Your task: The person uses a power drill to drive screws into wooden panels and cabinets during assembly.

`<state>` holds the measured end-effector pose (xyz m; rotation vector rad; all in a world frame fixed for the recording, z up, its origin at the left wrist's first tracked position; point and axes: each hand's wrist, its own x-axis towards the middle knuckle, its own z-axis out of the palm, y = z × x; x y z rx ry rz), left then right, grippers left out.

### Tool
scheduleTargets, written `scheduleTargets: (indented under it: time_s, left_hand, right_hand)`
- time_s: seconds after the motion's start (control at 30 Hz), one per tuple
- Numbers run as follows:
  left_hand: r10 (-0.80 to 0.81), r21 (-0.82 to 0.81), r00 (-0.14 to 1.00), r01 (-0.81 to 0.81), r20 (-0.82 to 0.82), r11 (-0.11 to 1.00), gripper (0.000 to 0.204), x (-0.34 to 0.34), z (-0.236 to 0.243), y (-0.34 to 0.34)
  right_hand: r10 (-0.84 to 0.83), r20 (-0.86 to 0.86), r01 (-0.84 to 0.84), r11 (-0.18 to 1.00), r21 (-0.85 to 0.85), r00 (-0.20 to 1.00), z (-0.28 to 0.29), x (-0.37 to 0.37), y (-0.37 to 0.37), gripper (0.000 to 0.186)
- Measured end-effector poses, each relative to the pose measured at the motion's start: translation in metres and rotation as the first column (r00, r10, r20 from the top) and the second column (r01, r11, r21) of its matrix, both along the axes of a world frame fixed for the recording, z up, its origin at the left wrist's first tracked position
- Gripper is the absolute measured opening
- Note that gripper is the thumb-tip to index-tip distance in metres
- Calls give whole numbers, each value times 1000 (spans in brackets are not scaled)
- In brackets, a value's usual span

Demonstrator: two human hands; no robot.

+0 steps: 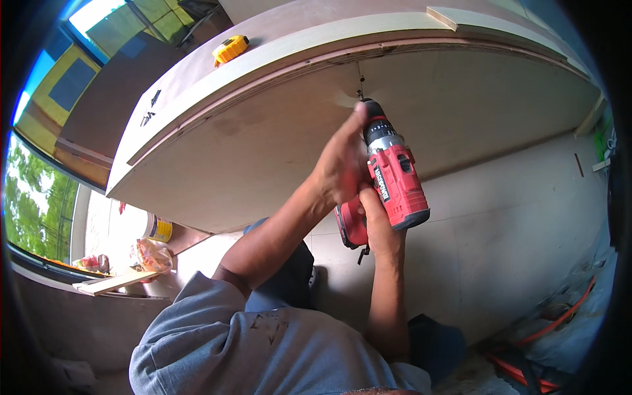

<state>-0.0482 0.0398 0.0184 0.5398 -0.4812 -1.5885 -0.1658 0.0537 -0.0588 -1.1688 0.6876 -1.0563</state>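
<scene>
My right hand (375,214) grips the handle of a red and black cordless drill (401,184), whose battery hangs below. My left hand (342,155) is closed around the drill's left side near the chuck, its fingers mostly hidden. The drill's nose points up at small dark holes or fittings (361,82) on a pale wooden panel (474,105); whether the bit touches them is hard to see. On the board's top surface lie a yellow tape measure (230,49) and several small black pieces (150,108).
Wooden strips (441,20) run along the panel's upper edge. At left are a window (39,197), a white bucket (155,227), a plastic bag (155,255) and loose planks (112,283). Orange cables or hoses (559,316) lie at lower right on the tiled floor (500,217).
</scene>
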Motion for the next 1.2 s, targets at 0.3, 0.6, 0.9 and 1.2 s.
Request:
scheduleTargets:
  time_s: [0.3, 0.6, 0.9, 1.2]
  left_hand:
    - [274, 37, 959, -272, -73, 962, 32, 51, -5, -29]
    - [320, 124, 941, -306, -113, 944, 21, 32, 12, -32]
    - [215, 31, 970, -213, -113, 976, 22, 50, -2, -33]
    - [310, 73, 951, -308, -15, 948, 21, 40, 4, -38]
  right_hand:
    - [30, 128, -49, 987, 153, 991, 14, 11, 18, 18]
    - [-119, 140, 119, 993, 5, 983, 20, 21, 34, 21]
    - [-101, 8, 101, 994, -50, 995, -21, 18, 23, 22]
    - [-141, -73, 128, 980, -151, 987, -15, 5, 18, 17]
